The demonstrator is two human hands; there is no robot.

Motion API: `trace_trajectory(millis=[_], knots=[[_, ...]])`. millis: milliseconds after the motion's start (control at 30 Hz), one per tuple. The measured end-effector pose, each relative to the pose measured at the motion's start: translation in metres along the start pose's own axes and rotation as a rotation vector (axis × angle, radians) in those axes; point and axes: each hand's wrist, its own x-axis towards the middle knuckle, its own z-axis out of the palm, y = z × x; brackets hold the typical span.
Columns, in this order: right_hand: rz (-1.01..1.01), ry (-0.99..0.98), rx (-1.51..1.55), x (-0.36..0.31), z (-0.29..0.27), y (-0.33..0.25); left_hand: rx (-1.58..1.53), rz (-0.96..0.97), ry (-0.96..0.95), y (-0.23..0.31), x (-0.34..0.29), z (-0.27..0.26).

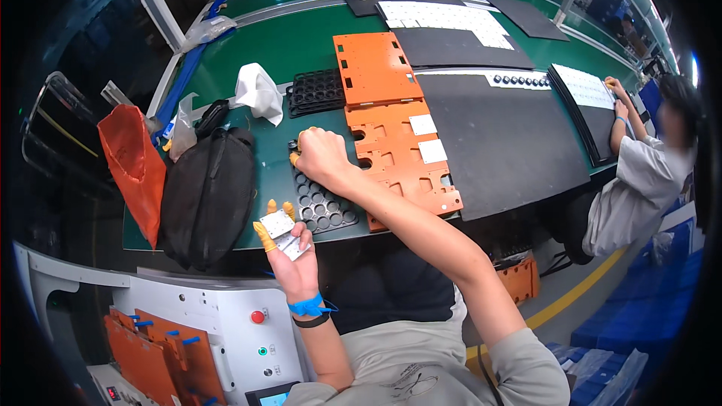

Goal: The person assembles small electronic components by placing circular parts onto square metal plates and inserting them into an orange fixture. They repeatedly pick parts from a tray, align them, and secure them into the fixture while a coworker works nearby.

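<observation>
My left hand (289,256), with yellow finger cots on several fingers, holds a small stack of white square pieces (283,233) near the table's front edge. My right hand (322,156), also with yellow finger cots, rests fingers-down on a black tray with round holes (325,209), its fingertips at the tray's far left corner. Just to the right of that tray lies an orange cut-out plate (402,162) with two white squares on it. Whether the right hand pinches anything is hidden.
A black bag (207,195) and an orange pouch (134,165) lie at the left. A second black holed tray (316,92), another orange plate (374,68), a white cloth (257,90) and black mats (500,143) cover the green table. Another person (639,173) sits at the right.
</observation>
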Motion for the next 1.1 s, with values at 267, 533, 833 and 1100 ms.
trace_trajectory(millis=[267,533,833,1100], knots=[[0.008,-0.024,0.123,-0.014,-0.032,-0.005,0.040,-0.051,-0.059,-0.009,-0.002,-0.001],[-0.005,-0.037,0.690,-0.083,-0.104,0.014,0.074,-0.107,-0.170,-0.036,-0.005,0.004],[-0.082,-0.168,0.767,-0.120,-0.147,0.002,0.352,-0.105,-0.283,-0.058,-0.024,0.032],[-0.017,-0.221,0.666,-0.129,-0.151,0.012,0.688,0.207,-0.448,-0.059,-0.031,0.037]])
